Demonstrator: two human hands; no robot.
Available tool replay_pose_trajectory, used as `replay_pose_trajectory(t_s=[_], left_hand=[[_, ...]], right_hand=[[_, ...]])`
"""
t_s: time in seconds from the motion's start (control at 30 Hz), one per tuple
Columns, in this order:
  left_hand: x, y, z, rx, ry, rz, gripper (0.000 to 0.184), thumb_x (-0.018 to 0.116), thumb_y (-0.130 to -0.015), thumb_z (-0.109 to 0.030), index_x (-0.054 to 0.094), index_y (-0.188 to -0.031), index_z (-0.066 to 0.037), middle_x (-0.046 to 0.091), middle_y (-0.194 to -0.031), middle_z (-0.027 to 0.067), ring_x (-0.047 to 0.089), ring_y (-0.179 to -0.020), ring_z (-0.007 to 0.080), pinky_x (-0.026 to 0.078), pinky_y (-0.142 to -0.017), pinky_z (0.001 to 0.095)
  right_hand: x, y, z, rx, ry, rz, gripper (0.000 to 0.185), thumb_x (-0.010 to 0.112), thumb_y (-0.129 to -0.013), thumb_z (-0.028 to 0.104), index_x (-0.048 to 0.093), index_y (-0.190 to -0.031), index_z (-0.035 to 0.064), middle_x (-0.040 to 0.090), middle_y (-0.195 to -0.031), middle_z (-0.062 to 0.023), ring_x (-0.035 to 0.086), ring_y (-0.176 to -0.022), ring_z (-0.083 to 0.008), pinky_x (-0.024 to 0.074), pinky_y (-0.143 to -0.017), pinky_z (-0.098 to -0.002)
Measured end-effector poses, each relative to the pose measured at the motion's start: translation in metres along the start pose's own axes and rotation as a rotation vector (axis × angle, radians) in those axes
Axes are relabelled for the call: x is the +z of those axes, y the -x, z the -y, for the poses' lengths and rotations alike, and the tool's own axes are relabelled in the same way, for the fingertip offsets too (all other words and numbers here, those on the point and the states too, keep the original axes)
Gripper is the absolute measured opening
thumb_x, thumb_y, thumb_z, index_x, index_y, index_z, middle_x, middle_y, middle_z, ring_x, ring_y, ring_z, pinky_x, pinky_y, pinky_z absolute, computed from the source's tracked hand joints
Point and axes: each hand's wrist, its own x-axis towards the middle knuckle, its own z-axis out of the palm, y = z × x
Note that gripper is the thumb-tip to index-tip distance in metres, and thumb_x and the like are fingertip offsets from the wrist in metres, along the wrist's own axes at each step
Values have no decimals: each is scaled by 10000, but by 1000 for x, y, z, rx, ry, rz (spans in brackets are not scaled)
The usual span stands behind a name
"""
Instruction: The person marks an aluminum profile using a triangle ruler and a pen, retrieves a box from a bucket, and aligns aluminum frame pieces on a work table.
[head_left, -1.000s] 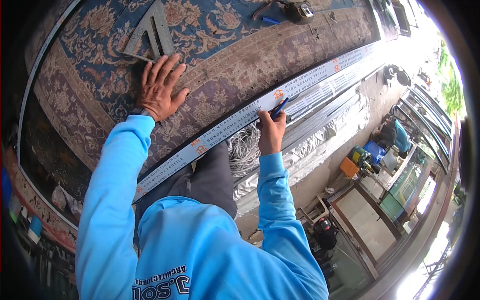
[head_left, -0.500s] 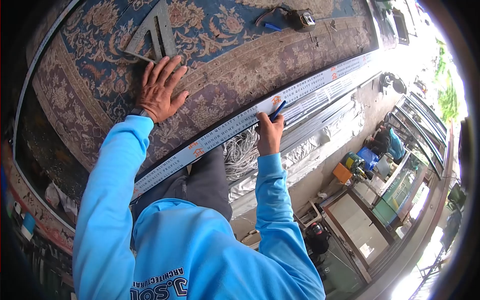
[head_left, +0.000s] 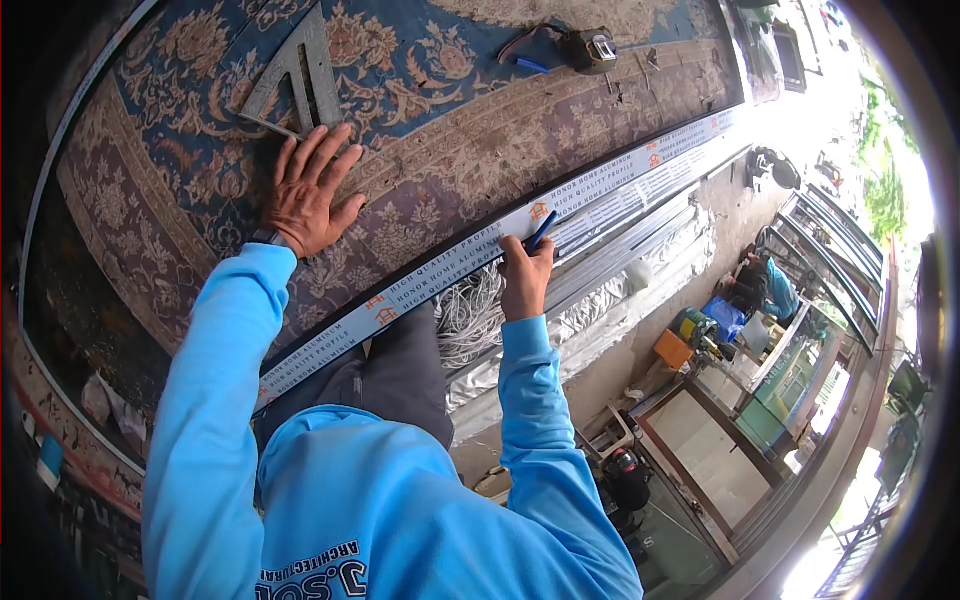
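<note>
My left hand (head_left: 312, 195) lies open on the patterned carpet (head_left: 430, 150), fingers spread, its fingertips touching the near edge of a metal triangular square (head_left: 318, 85). A blue pen (head_left: 542, 230) is pinched in my right hand (head_left: 525, 270), which rests at the near edge of a long aluminum profile (head_left: 450, 262). Printed protective film covers the profile, which runs diagonally along the carpet's edge in front of my body. Where the pen's lower end goes is hidden by my fingers.
A tape measure (head_left: 592, 50) lies at the far side of the carpet, with a blue marker (head_left: 532, 66) beside it. Below the profile are a bundle of pale cord (head_left: 468, 320) and several wrapped metal lengths (head_left: 610, 290). Framed glass panels (head_left: 705, 440) and an orange box (head_left: 674, 349) stand to the right.
The whole view has shifted slightly, moving everything a little to the left. My left hand stays by the triangular square, and my right hand keeps the pen at the profile.
</note>
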Motion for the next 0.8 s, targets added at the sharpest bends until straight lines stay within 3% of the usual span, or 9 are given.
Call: replay_pose_trajectory(t_s=[0.47, 0.8], left_hand=[[1, -1, 0, -16, 35, -6, 666, 635, -1029, -410, 377, -1625, -262, 281, -1735, 38, 234, -1605, 319, 170, -1325, 589], [3, 1, 0, -29, 33, -2, 678, 637, -1034, -423, 366, -1634, -262, 276, -1738, 35, 240, -1605, 305, 176, -1334, 572]], right_hand=[[-2, -3, 0, 10, -44, 28, 333, 748, -872, 88, 536, -1129, 67, 553, -845, 14, 478, -625, -70, 392, -532, -238], [-3, -2, 7, 53, -18, 43, 362, 757, -875, 100, 530, -1151, 42, 562, -866, -3, 509, -666, -87, 434, -575, -262]])
